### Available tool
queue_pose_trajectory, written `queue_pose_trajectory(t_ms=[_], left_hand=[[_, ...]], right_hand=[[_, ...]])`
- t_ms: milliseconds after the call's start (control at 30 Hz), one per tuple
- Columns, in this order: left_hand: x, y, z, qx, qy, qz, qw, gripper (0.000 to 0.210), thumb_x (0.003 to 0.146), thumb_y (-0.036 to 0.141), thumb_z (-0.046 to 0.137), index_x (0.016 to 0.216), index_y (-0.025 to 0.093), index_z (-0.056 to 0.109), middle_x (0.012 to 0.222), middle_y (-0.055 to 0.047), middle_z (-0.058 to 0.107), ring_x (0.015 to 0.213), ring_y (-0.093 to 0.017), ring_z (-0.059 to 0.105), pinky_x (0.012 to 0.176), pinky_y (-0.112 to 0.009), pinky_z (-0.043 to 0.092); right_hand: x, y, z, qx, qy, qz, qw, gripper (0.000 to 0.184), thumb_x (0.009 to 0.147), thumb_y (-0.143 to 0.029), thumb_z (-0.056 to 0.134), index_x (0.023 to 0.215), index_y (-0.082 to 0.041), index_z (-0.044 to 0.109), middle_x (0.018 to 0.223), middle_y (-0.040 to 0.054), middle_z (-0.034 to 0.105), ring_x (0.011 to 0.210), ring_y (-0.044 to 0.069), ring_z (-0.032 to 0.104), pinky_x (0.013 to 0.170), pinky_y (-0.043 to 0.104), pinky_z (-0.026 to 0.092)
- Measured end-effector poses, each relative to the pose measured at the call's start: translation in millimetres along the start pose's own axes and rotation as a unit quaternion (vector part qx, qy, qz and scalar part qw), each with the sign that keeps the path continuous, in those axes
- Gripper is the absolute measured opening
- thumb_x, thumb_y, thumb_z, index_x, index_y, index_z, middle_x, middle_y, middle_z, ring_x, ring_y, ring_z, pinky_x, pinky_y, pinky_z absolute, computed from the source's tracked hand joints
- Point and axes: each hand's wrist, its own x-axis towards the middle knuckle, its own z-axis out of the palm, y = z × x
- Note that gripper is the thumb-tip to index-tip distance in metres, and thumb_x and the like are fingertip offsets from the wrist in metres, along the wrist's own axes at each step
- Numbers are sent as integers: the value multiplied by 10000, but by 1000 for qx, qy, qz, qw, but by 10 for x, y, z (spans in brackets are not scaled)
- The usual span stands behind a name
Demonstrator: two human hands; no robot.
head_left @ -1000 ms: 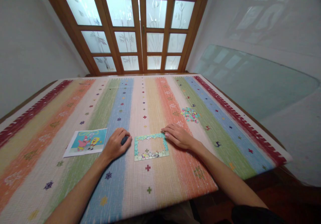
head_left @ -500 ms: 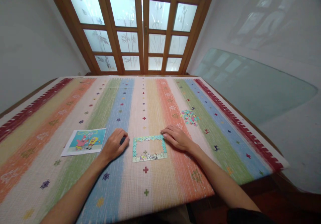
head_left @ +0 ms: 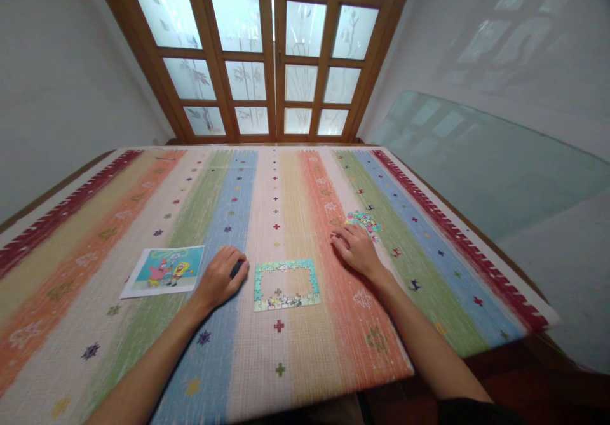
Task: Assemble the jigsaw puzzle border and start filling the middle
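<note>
The partly built jigsaw puzzle (head_left: 260, 285), a rectangular border of joined pieces with the tablecloth showing through its middle, lies between my hands. To its left my left hand (head_left: 223, 276) rests curled on the cloth, closed around something dark I cannot make out. A printed picture (head_left: 169, 271) of a pink and a yellow cartoon figure lies just left of that hand. On the right, my right hand (head_left: 355, 247) is at the near edge of a pile of loose puzzle pieces (head_left: 365, 220), fingers loosely bent and apart, with nothing visible in them.
A striped tablecloth (head_left: 238, 215) covers the wide table, whose front edge is close to me. Wooden doors with glass panes (head_left: 250, 75) stand beyond the far edge. White walls flank both sides, with a pale green panel (head_left: 471, 158) on the right.
My right hand has moved right, from the puzzle border's upper right corner to the loose pieces. My left hand stays beside the border. The view has shifted slightly.
</note>
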Motion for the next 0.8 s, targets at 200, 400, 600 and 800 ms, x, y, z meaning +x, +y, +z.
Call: queue_pose_trajectory(t_ms=[200,400,600,800], left_hand=[[-3,-16,17,5,4,7,1000,194,1015,275,488,860,217,589,839,-53,639,823,-230,606,804,-382,514],[-6,-23,23,8,4,7,1000,191,1018,279,492,866,217,591,849,-55,644,827,-228,609,813,-384,518],[5,-13,13,12,5,7,1000,194,1016,277,496,861,218,598,837,-50,644,827,-224,609,830,-384,520],[0,-26,30,6,12,11,1000,200,1021,277,501,861,219,607,837,-49,649,819,-225,609,812,-380,513]], right_hand=[[1,241,-58,-54,66,124,989,396,958,-342,492,1245,-138,674,1137,197,713,1073,373,564,968,568,433],[-17,323,-79,-79,69,214,971,522,920,-355,497,1377,-111,556,1205,253,699,1167,440,532,963,625,406],[-21,336,-58,-82,81,217,969,499,902,-373,523,1343,-146,571,1151,231,712,1125,432,561,957,619,396],[-11,306,-65,-72,86,221,969,485,894,-361,533,1323,-140,586,1059,216,749,1069,431,571,940,604,386]])
